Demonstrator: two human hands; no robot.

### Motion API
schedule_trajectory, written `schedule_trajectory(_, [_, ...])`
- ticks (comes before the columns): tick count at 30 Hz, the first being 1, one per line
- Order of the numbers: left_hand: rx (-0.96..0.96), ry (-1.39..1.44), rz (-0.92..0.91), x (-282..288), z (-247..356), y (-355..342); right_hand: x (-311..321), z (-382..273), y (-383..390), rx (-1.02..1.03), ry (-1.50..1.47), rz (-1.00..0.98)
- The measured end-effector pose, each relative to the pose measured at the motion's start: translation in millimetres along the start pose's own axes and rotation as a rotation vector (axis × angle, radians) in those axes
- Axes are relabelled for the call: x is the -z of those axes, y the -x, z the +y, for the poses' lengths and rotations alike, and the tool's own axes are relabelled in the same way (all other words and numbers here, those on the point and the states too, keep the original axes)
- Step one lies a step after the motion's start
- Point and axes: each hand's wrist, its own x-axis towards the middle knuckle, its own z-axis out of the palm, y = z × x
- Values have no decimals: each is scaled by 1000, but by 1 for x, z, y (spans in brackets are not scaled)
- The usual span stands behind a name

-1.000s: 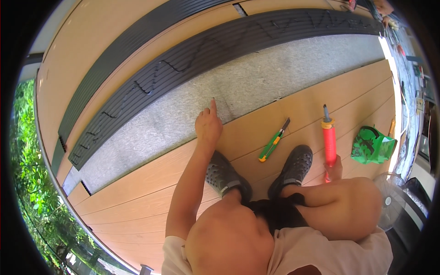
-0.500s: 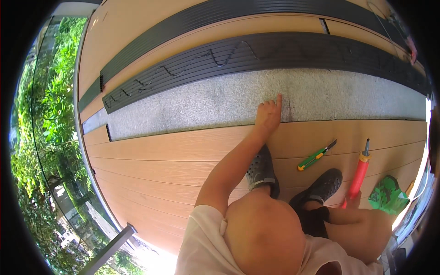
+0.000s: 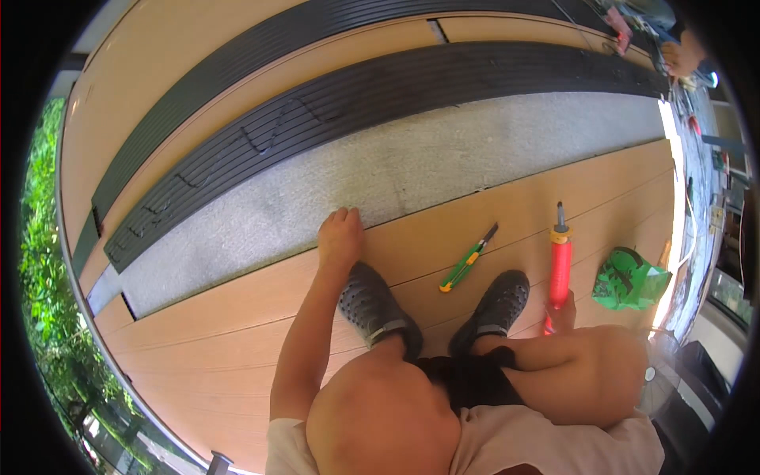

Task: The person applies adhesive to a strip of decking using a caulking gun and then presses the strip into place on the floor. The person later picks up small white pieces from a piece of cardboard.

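My left hand (image 3: 341, 237) rests at the edge of the tan wood-grain planks (image 3: 237, 305), beside the bare grey strip (image 3: 309, 178). Its fingers are curled in, and nothing shows in them. Low on the right, my right hand (image 3: 563, 313) is wrapped around the lower part of a red caulking gun (image 3: 560, 269), whose dark nozzle points away from me. Beyond the grey strip lies a dark ribbed board (image 3: 380, 91) with a wavy dark bead along it. A green and yellow utility knife (image 3: 467, 260) lies on the planks between my hands, blade end pointing away.
My feet in dark clogs (image 3: 378, 305) stand on the planks. A crumpled green packet (image 3: 629, 279) lies right of the caulking gun. Another person's hand (image 3: 682, 57) is by the far right end of the dark board. Greenery (image 3: 43, 261) shows past the left edge.
My left hand has drawn back from pointing over the grey strip to the plank edge, its index finger now curled. The view has swung right, bringing another person's hands further into sight.
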Motion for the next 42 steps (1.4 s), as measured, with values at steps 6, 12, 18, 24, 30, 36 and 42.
schedule_trajectory(6, [-186,96,29,14,14,19,-15,16,-10,125,180,56])
schedule_trajectory(12, [-319,137,-47,-4,43,-15,-8,-16,-2,35,119,14])
schedule_trajectory(18, [-466,60,-165,-23,71,-55,2,-29,-6,-62,157,21])
schedule_trajectory(24, [-510,-5,-181,-36,91,-89,-4,-22,-13,72,213,46])
schedule_trajectory(30, [-489,-12,-177,-54,110,-124,-5,-23,-14,84,196,48])
schedule_trajectory(36, [-376,-121,-226,-64,128,-182,-7,-29,-21,86,170,21])
schedule_trajectory(42, [-204,-280,-372,-58,158,-228,-9,-27,-20,157,158,77])
